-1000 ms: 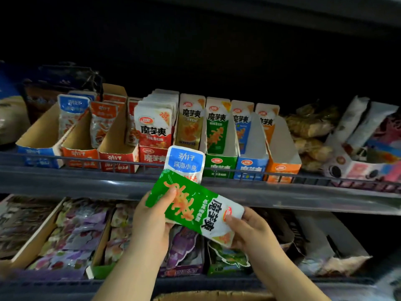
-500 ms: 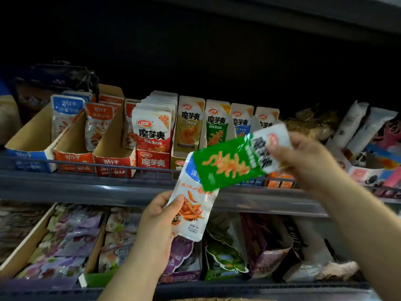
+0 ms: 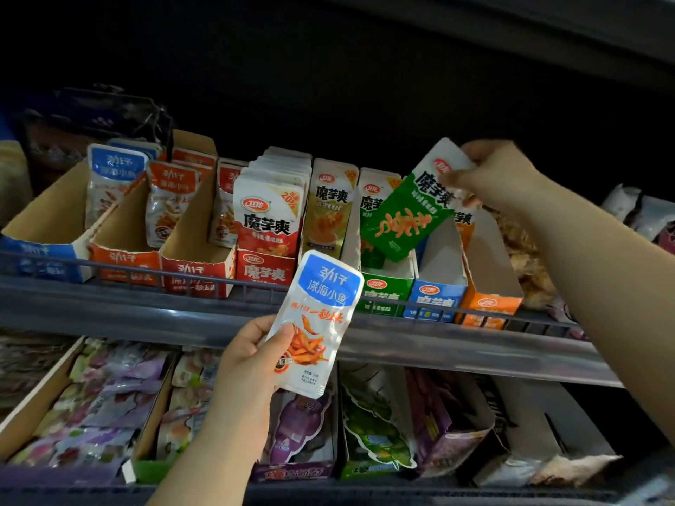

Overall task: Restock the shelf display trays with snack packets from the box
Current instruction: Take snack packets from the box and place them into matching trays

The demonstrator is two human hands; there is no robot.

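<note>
1. Dim store shelf (image 3: 128, 312) with a wire rail along the front and a row of cardboard trays sitting on it. Another level below holds purple and green bags (image 3: 372, 429).
2. Right fingers (image 3: 475, 155) pinch the white top end of a green packet (image 3: 405, 213). The thumb side is blurry, so the exact grip is hard to make out.
3. That packet hangs tilted, top leaning right, with its lower corner right at the mouth of the green tray (image 3: 385, 290). Can't tell if it touches the packets already in there.
4. Right hand (image 3: 504, 177) is up above the blue tray (image 3: 436, 297) and orange tray (image 3: 489, 301), forearm running off the right edge.
5. Left thumb (image 3: 286, 332) presses on the front of a blue packet (image 3: 321, 304), with the other fingers curled behind it.
6. Blue packet stands nearly upright in front of the rail, just below the red tray (image 3: 264, 272). It's well apart from the far-left tray (image 3: 40, 257), which holds the same kind.
7. Left hand (image 3: 248, 359) sits low centre, in front of the lower level.
</note>
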